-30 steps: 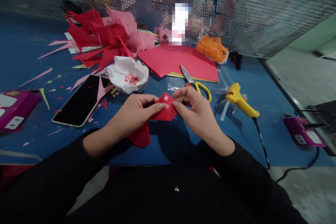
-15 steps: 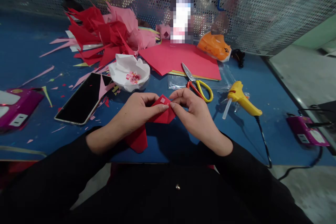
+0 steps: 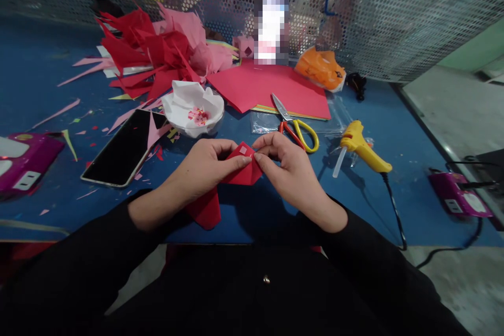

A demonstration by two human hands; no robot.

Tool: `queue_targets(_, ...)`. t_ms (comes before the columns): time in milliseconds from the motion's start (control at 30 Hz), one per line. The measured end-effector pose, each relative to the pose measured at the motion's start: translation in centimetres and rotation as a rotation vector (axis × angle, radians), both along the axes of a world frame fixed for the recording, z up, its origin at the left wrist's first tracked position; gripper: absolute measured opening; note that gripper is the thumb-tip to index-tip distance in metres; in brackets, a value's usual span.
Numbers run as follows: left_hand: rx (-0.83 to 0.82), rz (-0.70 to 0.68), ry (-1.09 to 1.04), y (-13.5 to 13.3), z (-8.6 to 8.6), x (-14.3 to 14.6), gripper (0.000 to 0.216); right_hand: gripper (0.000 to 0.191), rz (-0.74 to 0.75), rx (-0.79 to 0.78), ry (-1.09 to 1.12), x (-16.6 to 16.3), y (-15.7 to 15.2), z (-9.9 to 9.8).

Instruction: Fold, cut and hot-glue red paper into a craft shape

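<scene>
Between my two hands is a piece of folded red paper with a small pale pink square near its top corner. My left hand grips it from the left, thumb lying across its front. At its right edge, my right hand pinches the paper between thumb and fingertips. Another red paper piece lies on the blue table below my left wrist, partly hidden by it. Scissors with one red and one yellow handle lie just beyond my right hand.
A white paper-lined bowl holds small pink and red bits. To its left are a phone and a heap of red and pink scraps. Red paper sheets lie behind. A yellow glue gun with a cord stands right.
Both hands keep their hold on the folded red paper in nearly the same pose. The whole view has shifted very slightly; nothing else visibly differs.
</scene>
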State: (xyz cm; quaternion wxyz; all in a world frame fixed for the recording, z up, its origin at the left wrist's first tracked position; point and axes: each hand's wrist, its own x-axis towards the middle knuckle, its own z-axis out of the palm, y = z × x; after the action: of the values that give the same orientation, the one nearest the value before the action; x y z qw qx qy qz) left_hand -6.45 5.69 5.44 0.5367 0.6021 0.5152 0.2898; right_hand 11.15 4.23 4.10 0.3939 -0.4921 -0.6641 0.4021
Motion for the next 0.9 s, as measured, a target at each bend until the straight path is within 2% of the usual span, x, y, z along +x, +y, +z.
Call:
queue_targets(133, 0.001, -0.019, -0.027, 0.01, -0.02, -0.10, 0.030, 0.009, -0.021, 0.006, -0.012, 0.03, 0.14, -0.03)
queue_targets(267, 0.069, 0.022, -0.028, 0.16, -0.03, -0.26, 0.037, 0.009, -0.029, 0.009, -0.026, 0.12, 0.17, 0.00)
queue_targets(433, 0.133, 0.042, 0.032, 0.42, -0.35, -0.39, 0.027, 0.009, -0.005, 0.016, -0.005, 0.08, 0.01, -0.11)
queue_targets(533, 0.124, 0.048, 0.028, 0.46, -0.43, -0.36, 0.027, 0.009, -0.002, 0.020, -0.008, 0.03, 0.01, -0.08)
queue_targets(700, 0.025, 0.065, -0.060, 0.33, -0.16, -0.23, 0.041, 0.009, -0.020, 0.025, -0.001, 0.07, 0.08, 0.11)
queue_targets(900, -0.003, -0.001, -0.013, 0.05, -0.16, -0.06, 0.029, 0.010, -0.025, 0.020, -0.027, 0.08, -0.03, 0.04)
